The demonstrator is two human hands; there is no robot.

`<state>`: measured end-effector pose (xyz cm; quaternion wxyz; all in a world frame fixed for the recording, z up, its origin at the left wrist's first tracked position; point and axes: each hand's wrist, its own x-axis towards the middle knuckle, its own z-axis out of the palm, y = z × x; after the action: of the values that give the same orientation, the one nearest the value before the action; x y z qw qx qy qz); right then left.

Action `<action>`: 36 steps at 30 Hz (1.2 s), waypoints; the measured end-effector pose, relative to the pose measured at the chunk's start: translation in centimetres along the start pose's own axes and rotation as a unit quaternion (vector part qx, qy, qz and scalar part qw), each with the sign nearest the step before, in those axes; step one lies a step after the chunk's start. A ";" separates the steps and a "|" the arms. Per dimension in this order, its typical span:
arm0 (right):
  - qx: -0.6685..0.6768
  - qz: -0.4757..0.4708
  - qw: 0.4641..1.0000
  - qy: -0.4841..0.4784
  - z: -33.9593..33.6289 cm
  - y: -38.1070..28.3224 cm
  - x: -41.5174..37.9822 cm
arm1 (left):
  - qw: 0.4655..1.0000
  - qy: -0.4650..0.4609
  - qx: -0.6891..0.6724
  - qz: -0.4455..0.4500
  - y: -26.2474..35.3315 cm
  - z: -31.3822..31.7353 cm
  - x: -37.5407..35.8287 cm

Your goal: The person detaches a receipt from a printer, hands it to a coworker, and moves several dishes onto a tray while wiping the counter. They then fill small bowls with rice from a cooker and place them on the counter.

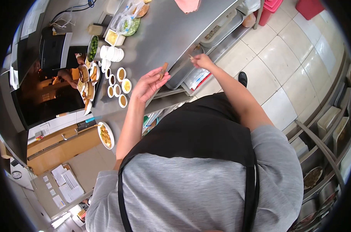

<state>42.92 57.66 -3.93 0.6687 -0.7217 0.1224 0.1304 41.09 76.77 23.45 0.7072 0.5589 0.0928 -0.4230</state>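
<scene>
Between the thumb and fingers of my left hand [150,83] is a small flat brown piece [164,71], held over the edge of the steel counter [160,34]. My right hand [202,62] is to the right, beyond the counter edge, its fingers pinched on a small thin light-brown piece [191,57]. What that piece is cannot be made out. Left of my left hand, several small cups of sauce [121,73] stand on the counter beside stacked white lids [111,53].
A bowl of limes [93,48], bagged greens [132,27] and a pink cloth [188,4] lie on the counter. Plates of food [91,77] stand at the pass, where another person's hands [69,79] show. An oval food dish [106,135] sits lower left. Shelving [318,143] is at right.
</scene>
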 end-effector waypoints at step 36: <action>-0.177 0.021 0.944 0.278 -28.0 -3.1 -0.8 | 0.596 0.244 0.761 -0.082 -11.0 0.9 12.4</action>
<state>43.92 29.93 1.23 0.4670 -0.8331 0.2932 -0.0422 40.87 69.65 8.45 -0.0608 0.9668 -0.0480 -0.2437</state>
